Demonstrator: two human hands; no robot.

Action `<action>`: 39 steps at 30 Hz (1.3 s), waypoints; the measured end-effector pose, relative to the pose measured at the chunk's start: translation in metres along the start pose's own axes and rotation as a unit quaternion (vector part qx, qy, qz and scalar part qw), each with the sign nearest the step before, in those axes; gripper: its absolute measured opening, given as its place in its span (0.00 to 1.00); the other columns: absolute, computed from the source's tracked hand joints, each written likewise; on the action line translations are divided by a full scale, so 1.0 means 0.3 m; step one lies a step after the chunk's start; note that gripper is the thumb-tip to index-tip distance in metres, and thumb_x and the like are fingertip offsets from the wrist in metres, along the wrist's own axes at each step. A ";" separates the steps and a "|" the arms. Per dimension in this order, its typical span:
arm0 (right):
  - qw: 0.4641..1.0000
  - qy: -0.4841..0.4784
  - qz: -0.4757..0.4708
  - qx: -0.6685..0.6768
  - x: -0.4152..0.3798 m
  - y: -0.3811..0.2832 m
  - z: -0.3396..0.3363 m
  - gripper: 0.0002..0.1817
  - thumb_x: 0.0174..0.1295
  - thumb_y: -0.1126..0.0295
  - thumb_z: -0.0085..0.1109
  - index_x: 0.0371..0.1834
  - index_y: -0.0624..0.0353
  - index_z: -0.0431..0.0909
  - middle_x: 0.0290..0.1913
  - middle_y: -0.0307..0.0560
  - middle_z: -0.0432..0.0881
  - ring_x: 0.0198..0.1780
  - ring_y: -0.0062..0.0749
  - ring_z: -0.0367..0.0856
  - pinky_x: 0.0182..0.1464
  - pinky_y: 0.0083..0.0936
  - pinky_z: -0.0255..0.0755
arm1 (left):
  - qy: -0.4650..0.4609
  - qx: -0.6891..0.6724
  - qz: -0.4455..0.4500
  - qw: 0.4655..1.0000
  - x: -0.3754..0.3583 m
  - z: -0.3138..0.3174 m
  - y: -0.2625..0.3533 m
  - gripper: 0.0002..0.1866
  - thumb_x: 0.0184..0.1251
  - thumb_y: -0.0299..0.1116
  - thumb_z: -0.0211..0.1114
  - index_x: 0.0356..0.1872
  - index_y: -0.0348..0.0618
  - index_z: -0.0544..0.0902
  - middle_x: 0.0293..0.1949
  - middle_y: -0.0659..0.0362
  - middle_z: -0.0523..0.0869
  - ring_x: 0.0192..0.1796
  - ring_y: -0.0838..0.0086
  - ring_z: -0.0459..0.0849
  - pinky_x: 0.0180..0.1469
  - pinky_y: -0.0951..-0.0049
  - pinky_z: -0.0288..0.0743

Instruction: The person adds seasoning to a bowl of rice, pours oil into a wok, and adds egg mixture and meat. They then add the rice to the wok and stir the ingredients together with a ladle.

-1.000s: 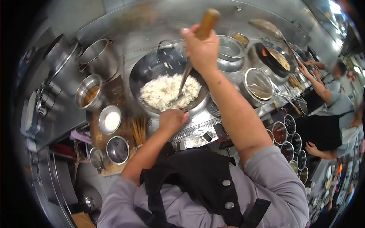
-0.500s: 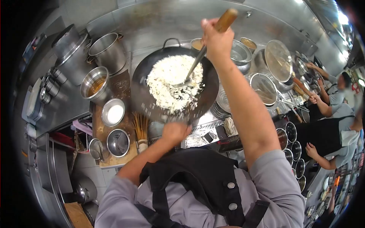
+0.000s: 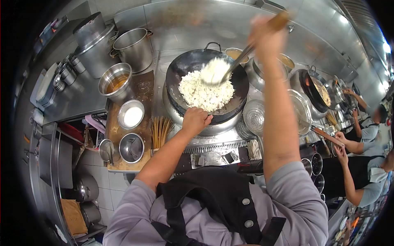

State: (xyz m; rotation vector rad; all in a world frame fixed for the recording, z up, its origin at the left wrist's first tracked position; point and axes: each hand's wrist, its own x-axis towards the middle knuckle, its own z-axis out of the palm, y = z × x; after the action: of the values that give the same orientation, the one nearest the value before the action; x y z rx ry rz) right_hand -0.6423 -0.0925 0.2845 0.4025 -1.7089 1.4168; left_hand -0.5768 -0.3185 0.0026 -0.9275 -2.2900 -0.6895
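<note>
A large dark wok rests on the stove, holding a mound of white, rice-like food. My left hand is closed on the wok's near edge; any handle there is hidden beneath the fingers. Raised beyond the wok's right side, my right hand, blurred by motion, grips the wooden handle of a long metal ladle. The ladle's bowl end is over the wok, with a blurred heap of the white food on it.
To the left, a wooden board bears metal bowls, a pot of brown liquid and a bamboo whisk. A perforated skimmer lies right of the wok. Several people work at far right, one holding a strainer's wooden handle.
The wok now sits level on the stove, where before it was tilted toward me. My right hand and the ladle have moved up and right, and white food is now on the ladle.
</note>
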 end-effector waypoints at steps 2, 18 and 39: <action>0.979 0.054 0.157 0.119 -0.154 0.173 0.115 0.10 0.63 0.70 0.70 0.31 0.60 0.77 0.21 0.39 0.78 0.16 0.20 0.74 0.19 0.21 0.66 | -0.008 -0.008 -0.006 1.000 0.004 0.000 -0.006 0.18 0.59 0.43 0.73 0.18 0.45 0.79 0.22 0.57 0.79 0.29 0.57 0.80 0.37 0.56 0.73; 0.985 -0.054 0.081 0.141 -0.005 0.023 0.191 0.13 0.61 0.70 0.73 0.32 0.60 0.75 0.20 0.37 0.74 0.17 0.22 0.74 0.21 0.23 0.70 | -0.031 -0.036 -0.022 0.999 0.013 -0.005 -0.016 0.20 0.59 0.44 0.72 0.16 0.44 0.77 0.21 0.56 0.79 0.30 0.55 0.80 0.37 0.55 0.73; 1.000 -0.003 -0.008 -0.013 -0.153 0.361 0.035 0.11 0.60 0.69 0.72 0.28 0.59 0.79 0.24 0.37 0.80 0.24 0.19 0.77 0.30 0.21 0.72 | -0.032 -0.035 -0.033 0.998 -0.001 0.000 -0.008 0.20 0.60 0.46 0.72 0.17 0.43 0.79 0.22 0.55 0.80 0.32 0.56 0.81 0.39 0.55 0.74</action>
State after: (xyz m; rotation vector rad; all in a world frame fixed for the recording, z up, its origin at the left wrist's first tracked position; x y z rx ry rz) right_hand -0.6965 -0.0814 0.1801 0.4061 -1.7239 1.3829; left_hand -0.5785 -0.3203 0.0019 -0.9222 -2.3756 -0.7836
